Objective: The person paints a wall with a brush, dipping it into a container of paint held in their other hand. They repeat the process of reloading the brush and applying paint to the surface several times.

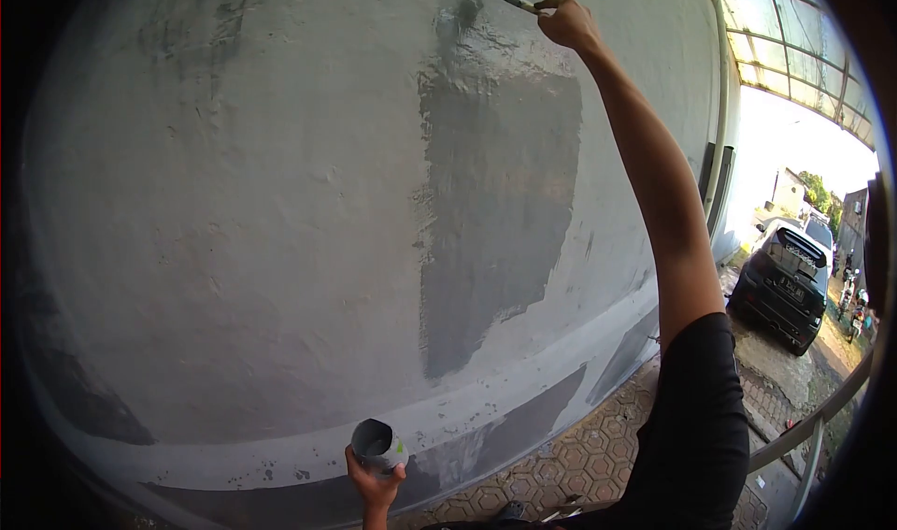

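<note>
High on the grey wall [280, 203], my right hand [567, 23] grips a paintbrush [511, 0] by its handle, the bristles pointing left. Whether the bristles touch the wall I cannot tell. Below the brush, a darker grey painted patch [500, 184] runs down the wall, with a wet, shiny area at its top. At the bottom of the view my left hand [376, 485] is wrapped round a small cup [376, 443] of grey paint, its opening facing up.
Hexagonal paving [579, 446] lies along the wall's foot. To the right are a metal railing [813, 422], a vertical pipe [720, 109] and a parked black car [783, 285]. A translucent roof [794, 35] hangs at the upper right.
</note>
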The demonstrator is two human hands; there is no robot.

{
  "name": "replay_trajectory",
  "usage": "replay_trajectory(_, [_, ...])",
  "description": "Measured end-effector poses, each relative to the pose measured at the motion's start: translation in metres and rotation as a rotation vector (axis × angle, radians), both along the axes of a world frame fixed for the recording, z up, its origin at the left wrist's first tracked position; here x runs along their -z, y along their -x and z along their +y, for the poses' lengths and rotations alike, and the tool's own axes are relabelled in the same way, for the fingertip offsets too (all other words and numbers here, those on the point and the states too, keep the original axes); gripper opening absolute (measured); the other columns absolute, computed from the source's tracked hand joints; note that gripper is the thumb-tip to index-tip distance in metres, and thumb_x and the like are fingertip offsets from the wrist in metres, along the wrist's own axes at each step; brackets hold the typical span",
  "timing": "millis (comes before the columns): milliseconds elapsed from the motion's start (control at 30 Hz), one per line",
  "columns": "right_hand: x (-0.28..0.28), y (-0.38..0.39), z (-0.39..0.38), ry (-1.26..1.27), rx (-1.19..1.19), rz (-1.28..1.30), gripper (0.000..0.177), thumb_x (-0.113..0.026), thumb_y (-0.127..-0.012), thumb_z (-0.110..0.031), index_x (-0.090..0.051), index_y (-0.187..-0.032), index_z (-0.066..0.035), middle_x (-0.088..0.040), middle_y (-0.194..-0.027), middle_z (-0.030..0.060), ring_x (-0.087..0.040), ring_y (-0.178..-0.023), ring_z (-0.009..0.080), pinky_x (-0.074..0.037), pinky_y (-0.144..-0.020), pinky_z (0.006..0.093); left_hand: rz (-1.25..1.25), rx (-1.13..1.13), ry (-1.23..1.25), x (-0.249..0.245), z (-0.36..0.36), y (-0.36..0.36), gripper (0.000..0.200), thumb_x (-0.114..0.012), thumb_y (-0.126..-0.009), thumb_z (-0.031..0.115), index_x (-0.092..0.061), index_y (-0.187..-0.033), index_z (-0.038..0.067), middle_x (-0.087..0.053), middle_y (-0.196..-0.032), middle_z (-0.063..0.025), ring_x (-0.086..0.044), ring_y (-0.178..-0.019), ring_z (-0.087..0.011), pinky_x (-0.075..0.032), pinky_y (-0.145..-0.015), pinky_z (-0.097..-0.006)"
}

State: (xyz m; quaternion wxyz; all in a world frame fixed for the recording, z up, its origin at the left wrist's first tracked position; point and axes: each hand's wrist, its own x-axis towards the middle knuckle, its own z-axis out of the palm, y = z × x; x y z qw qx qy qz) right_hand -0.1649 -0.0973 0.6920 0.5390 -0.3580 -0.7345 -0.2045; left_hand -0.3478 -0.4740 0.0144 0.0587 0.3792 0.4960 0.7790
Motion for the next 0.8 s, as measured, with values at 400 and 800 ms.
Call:
replay_trajectory(400, [0.073, 0.005, 0.001, 0.581, -0.063, -0.576, 0.034, -0.060, -0.088, -0.018, -0.075, -0.118, -0.021, -0.064, -0.073, 0.0036, -0.050, -0.050, 0.0111, -0.041, -0.042, 0.0289, -0.044, 0.069, -0.001, 0.008, 0.023, -0.001, 0.085, -0.091, -0.067, 0.044, -0.046, -0.125, 0.000, -0.058, -0.114, -0.0120, -0.061, -0.106, -0.0230, -0.050, -0.091, -0.0371])
replay_trajectory(800, [0.005, 0.049, 0.005, 0.025, -0.035, -0.787, 0.027, -0.068, -0.088, -0.017, -0.078, -0.114, -0.018, -0.076, -0.095, 0.0112, -0.069, -0.078, 0.0241, -0.056, -0.070, 0.0395, -0.061, 0.076, -0.017, 0.000, 0.029, -0.004, 0.085, -0.091, -0.068, 0.038, -0.044, -0.127, 0.000, -0.057, -0.116, -0.0124, -0.061, -0.107, -0.0228, -0.050, -0.093, -0.0378])
